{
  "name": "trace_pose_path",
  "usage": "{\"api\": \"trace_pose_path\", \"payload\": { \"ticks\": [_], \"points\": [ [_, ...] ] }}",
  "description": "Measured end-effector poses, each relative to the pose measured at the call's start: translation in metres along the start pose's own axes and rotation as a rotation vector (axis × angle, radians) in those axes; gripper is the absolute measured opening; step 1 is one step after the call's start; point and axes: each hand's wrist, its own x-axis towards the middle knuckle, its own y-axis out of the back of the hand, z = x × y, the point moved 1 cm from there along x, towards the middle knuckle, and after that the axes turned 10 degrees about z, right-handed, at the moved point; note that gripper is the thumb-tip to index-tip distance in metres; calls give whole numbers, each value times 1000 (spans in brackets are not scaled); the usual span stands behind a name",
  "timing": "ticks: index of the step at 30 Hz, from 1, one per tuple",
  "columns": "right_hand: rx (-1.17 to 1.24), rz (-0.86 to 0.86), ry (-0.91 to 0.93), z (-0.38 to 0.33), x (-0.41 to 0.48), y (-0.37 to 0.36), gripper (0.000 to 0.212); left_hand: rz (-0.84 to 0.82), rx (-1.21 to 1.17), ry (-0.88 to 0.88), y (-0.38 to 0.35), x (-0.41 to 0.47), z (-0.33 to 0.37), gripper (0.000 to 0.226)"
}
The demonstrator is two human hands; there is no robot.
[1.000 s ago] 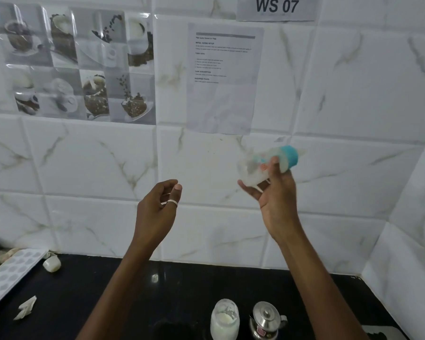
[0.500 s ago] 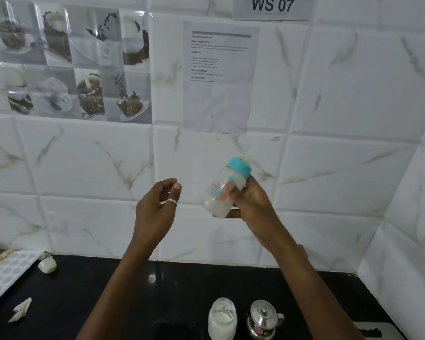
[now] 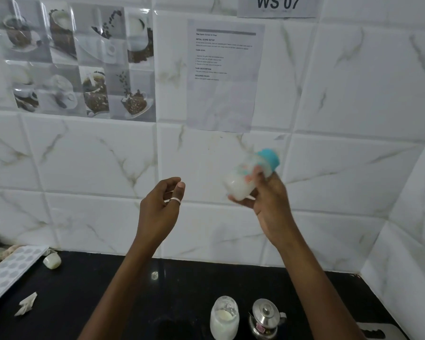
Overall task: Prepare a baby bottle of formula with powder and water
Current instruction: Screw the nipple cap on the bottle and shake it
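Above the far edge of the table [image 3: 108,290], against the tiled wall, the right hand [image 3: 268,200] grips the baby bottle [image 3: 249,177], fingers wrapped round its lower body, with the teal cap [image 3: 270,159] tilted up and to the right. Half a second ago the bottle was nearer the left hand [image 3: 161,204] and more upright. Now it has swung back out to the right and is blurred, so I judge it is being shaken to mix, with filling done. Milky white liquid sits in its lower part. The left hand hangs apart from it, fingers loosely curled, holding nothing. Near the table's front edge stands a glass jar [image 3: 224,317] part full of white powder. Just beside it is a lidded steel kettle [image 3: 265,319], its contents hidden.
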Motion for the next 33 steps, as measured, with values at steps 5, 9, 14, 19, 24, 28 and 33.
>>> {"api": "trace_pose_path", "payload": {
  "ticks": [5, 9, 14, 19, 24, 28, 33],
  "points": [
    [-61, -12, 21, 3, -1, -3, 49, 8, 3, 11, 0, 2, -2, 31],
    [-183, -97, -2, 9, -6, -3, 55, -2, -1, 10, -4, -1, 1, 31],
    [100, 79, 47, 0, 3, -1, 48, 0, 6, 10, -1, -1, 0, 31],
    [-245, -136, -2, 7, -7, -5, 56, 3, 7, -1, -4, -2, 1, 31],
    [160, 138, 47, -11, 8, 1, 49, 0, -1, -6, 0, 0, 3, 32],
    [-55, 17, 22, -2, 1, -4, 51, 6, 4, -9, 1, 1, 3, 32],
    [-134, -78, 7, -2, 0, -1, 58, 3, -5, -10, 1, 1, 6, 32]
  ]
}}
